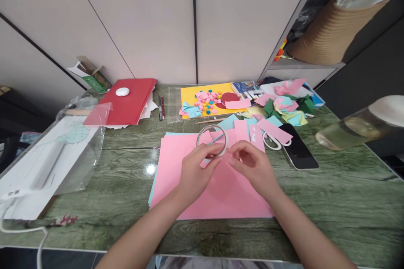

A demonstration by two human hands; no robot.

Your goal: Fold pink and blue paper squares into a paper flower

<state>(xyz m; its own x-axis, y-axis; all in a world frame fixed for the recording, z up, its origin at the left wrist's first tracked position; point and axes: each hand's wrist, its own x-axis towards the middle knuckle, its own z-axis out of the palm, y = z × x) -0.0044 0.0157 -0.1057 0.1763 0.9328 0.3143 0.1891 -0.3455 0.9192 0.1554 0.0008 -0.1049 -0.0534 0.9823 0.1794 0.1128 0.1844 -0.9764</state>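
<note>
Over the pink paper sheets [217,197], my left hand [197,168] pinches the lower edge of a roll of tape [226,138], which stands upright like a ring. My right hand [254,166] is just to the right of the roll, thumb and forefinger curled close to its edge. Whether a bit of tape is between those fingers is too small to make out. Pink paper strips [274,130] and light blue paper pieces [229,122] lie behind the hands. White-handled scissors [273,143] are partly hidden under a strip.
A phone [299,151] and a clear bottle [353,132] stand at the right. Behind are a yellow sheet [186,92] with small coloured balls and crumpled paper pieces [287,105]. A red folder [126,105] with a white mouse [122,91] and a white power strip [47,168] are at the left.
</note>
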